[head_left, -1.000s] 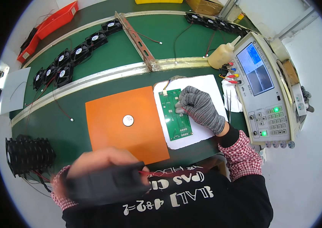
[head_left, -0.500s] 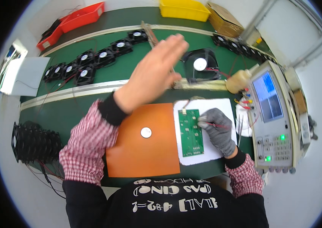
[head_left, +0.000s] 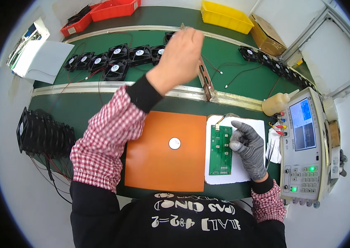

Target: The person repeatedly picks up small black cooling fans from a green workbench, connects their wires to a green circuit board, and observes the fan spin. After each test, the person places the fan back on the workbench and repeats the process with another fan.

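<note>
My bare left hand is raised over the far side of the bench, fingers curled closed. Whatever it may hold is hidden. It covers part of a slotted metal bracket and is nearest to a small black fan. My right hand, in a grey glove, rests beside a green circuit board with thumb and forefinger apart and nothing visible between them. The board lies on a white sheet. An orange mat with a white round disc lies to the left.
Black fans stand in rows at far left and far right, and a stack is at left. A tester with a screen, a squeeze bottle and tweezers are at right. Red and yellow bins stand behind.
My left hand has gone from stretched fingers to curled. The large black fan beside it is out of sight; loose wires show there. The red wire at my right fingers is gone; those fingers have parted.
</note>
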`<state>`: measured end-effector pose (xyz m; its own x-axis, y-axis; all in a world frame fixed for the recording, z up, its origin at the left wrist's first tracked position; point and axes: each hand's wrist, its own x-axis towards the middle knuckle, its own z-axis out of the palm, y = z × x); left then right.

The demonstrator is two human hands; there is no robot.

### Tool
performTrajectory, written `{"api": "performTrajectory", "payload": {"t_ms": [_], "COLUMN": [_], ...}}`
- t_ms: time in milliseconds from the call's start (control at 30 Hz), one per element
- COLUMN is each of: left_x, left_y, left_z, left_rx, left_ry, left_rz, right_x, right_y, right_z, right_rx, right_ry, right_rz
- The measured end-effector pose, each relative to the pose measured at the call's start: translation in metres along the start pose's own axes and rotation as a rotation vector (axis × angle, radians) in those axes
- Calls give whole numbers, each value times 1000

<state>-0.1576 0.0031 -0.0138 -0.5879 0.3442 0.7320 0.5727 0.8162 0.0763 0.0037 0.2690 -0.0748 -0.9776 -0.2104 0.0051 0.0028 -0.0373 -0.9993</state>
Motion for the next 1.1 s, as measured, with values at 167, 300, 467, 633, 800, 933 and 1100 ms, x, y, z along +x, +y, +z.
{"api": "performTrajectory", "payload": {"t_ms": [167, 300, 467, 633, 800, 933, 1100], "left_x": [-6, -20, -39, -61, -57, -80, -143], "left_y": [-104, -95, 77, 114, 3, -11, 58], "left_z": [47, 38, -29, -99, -142, -114, -82], "left_rx": [190, 111, -472, -407, 33, -754, -751], "left_ry": [-540, -679, -100, 147, 504, 271, -474], "left_rz": [-419, -412, -24, 272, -128, -656, -563], "right_x": [2, 5, -5, -22, -17, -12, 5], "right_y": [-2, 2, -14, -11, -23, -18, 2], "right_z": [1, -2, 8, 15, 8, -15, -16], "right_rx": [-34, -52, -1, -70, -63, -62, -382], "right_ry": [-122, -134, -122, -577, -960, -410, -70], "right_rz": [41, 12, 53, 99, -19, 18, -113]}}
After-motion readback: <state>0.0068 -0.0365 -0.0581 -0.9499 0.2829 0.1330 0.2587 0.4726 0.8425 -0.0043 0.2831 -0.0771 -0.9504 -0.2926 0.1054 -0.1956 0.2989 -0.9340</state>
